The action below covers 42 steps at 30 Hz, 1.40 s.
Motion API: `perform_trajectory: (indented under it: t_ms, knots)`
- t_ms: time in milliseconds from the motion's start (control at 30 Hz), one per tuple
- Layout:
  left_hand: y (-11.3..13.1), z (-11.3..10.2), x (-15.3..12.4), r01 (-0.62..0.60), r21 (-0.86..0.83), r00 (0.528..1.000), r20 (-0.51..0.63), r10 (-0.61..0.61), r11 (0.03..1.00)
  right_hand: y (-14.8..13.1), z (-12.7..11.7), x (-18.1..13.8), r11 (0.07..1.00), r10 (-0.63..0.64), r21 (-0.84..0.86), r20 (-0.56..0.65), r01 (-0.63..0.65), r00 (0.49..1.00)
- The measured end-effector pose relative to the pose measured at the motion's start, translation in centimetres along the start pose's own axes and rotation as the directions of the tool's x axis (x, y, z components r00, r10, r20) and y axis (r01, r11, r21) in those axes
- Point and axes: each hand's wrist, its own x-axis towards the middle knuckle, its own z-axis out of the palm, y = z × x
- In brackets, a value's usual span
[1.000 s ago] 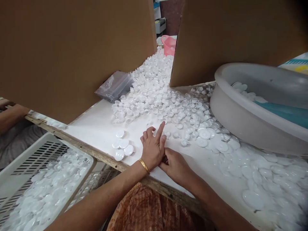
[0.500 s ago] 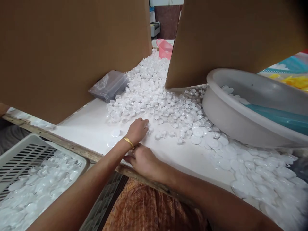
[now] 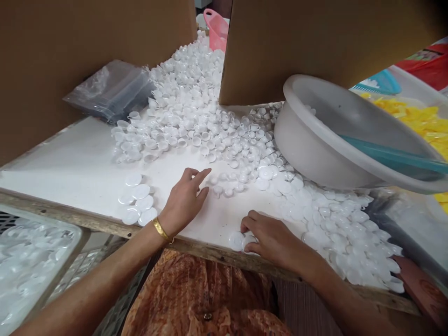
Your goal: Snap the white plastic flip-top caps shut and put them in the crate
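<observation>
My left hand (image 3: 187, 198) is over the table with its fingers apart, holding nothing that I can see. Just beyond its fingertips lies a small cluster of white toy cups (image 3: 229, 190). Close to the table's front edge, my right hand (image 3: 271, 237) has its thumb and fingers bent around a small white saucer (image 3: 249, 241). Another white saucer (image 3: 236, 241) rests beside it. Left of my left wrist, several flat white saucers (image 3: 141, 191) lie in a loose group.
A large heap of white cups (image 3: 189, 102) runs back between two cardboard panels (image 3: 287, 42). More saucers (image 3: 325, 224) pile at right, below a grey basin (image 3: 301, 140). A plastic-wrapped packet (image 3: 112, 88) leans at left. A filled basket (image 3: 75, 238) stands below the table edge.
My hands, close together before, are now apart. The right hand has moved right to saucers at the edge; the left hand's fingers have spread. The camera view has tilted down.
</observation>
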Motion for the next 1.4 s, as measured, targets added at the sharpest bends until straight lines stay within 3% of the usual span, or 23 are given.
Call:
perform_trajectory:
  t_ms: [133,233,333,433,500,567,800,933,1067,1233,1400]
  knots:
    - [-0.1,0.2,-1.0,-0.025,-0.100,0.999,0.023,0.027,0.995,0.6,0.0,0.1,0.996,0.080,0.031,-0.009,-0.080,0.997]
    - [-0.3,1.0,-0.9,-0.017,-0.116,0.999,0.030,0.021,0.993,1.1,-1.4,0.8,0.945,0.167,0.288,-0.015,-0.156,0.986]
    - [-0.2,1.6,-0.5,-0.019,-0.085,1.000,0.013,0.021,0.996,0.5,-1.9,2.5,0.757,0.273,0.638,-0.111,-0.142,0.956]
    - [0.2,1.9,-0.5,-0.091,-0.001,0.996,-0.001,0.091,0.996,-0.4,-1.1,4.6,0.520,0.341,0.853,-0.157,-0.046,0.927]
    - [0.3,1.9,-0.9,-0.129,0.045,0.992,0.011,0.128,0.991,-0.8,-0.3,5.6,0.420,0.360,0.908,-0.164,-0.002,0.918]
    - [0.2,1.8,-1.5,-0.126,0.031,0.991,0.036,0.125,0.992,-1.1,0.4,6.1,0.376,0.393,0.927,-0.173,0.014,0.903]
    - [-0.4,0.2,-2.8,0.069,-0.302,0.994,0.107,-0.038,0.951,-2.8,1.8,6.5,0.234,0.404,0.971,-0.055,-0.044,0.913]
    - [-0.4,0.2,-2.2,0.242,-0.469,0.963,0.221,-0.152,0.850,-3.6,2.8,7.4,0.210,0.406,0.977,-0.058,-0.031,0.912]
    - [-0.8,1.3,-1.4,0.360,-0.526,0.928,0.283,-0.241,0.771,-3.7,3.3,8.1,0.239,0.452,0.970,-0.069,-0.047,0.890]
    - [-1.0,1.4,-0.7,0.429,-0.566,0.893,0.381,-0.238,0.704,-3.4,3.7,8.2,0.327,0.447,0.944,-0.116,-0.041,0.887]
    - [-0.7,1.0,-0.4,0.442,-0.556,0.880,0.421,-0.219,0.704,-2.9,4.2,8.3,0.427,0.376,0.904,-0.156,-0.022,0.913]
